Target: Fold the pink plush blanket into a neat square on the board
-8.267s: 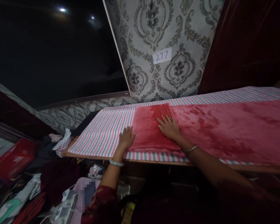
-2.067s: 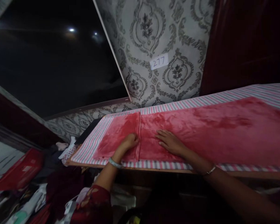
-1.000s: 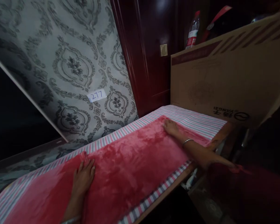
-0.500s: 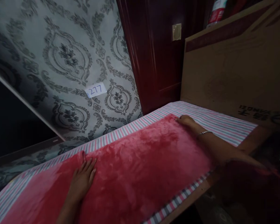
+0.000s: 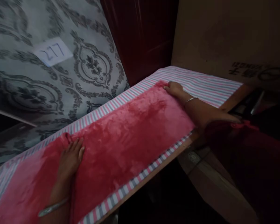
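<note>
A red, fuzzy plush cloth (image 5: 121,140) lies lengthwise over a striped sheet (image 5: 200,84); a fold or edge crosses it beside my left wrist. My left hand (image 5: 71,157) rests flat on the cloth, left of centre, fingers stretched toward the far edge by a small bunched bit. At the far right corner, my right hand (image 5: 175,89) pinches the cloth's edge between thumb and fingers. Part of the cloth's right edge is hidden behind my right forearm.
Patterned wallpaper (image 5: 93,67) with a paper label (image 5: 53,51) marked 277 stands behind the table. A dark red door or panel (image 5: 144,28) and a large cardboard box (image 5: 224,34) are at the back right. The table's wooden edge (image 5: 186,143) runs along the near side.
The view has tilted down and shifted, so the wall and box sit higher. My right hand still holds the cloth's corner, and my left hand stays flat on it.
</note>
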{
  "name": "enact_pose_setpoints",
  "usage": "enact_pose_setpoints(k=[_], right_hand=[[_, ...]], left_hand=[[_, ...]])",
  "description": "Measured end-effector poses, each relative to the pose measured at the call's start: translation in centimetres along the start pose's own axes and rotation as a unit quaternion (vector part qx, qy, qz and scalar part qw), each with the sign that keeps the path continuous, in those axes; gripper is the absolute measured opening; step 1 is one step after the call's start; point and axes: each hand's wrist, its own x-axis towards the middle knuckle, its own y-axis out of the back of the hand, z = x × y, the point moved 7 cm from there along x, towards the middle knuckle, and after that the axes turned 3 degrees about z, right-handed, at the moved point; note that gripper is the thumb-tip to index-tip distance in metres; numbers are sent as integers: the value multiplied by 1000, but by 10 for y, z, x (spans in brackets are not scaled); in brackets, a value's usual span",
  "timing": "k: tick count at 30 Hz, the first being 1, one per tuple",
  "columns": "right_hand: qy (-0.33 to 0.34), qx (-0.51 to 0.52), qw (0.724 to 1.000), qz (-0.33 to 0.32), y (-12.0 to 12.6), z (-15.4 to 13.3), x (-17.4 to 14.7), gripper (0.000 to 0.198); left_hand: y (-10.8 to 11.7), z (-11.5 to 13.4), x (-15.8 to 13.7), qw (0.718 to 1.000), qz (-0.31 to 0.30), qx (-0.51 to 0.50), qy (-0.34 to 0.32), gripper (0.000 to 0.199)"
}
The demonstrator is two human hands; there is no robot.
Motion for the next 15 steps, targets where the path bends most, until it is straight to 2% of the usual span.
enact_pose_setpoints(k=[3, 8, 12, 15], right_hand=[[-22, 29, 999, 1, 5, 5, 4, 38], [15, 49, 998, 25, 17, -10, 0, 33], [-2, 59, 998, 13, 13, -16, 2, 32], [-10, 67, 998, 3, 5, -16, 10, 34]], left_hand=[[9, 3, 8, 1000, -26, -15, 7, 57], [25, 14, 49, 999, -43, -16, 17, 46], [17, 28, 82, 998, -61, -7, 32, 45], [11, 30, 90, 997, -59, 13, 51, 46]])
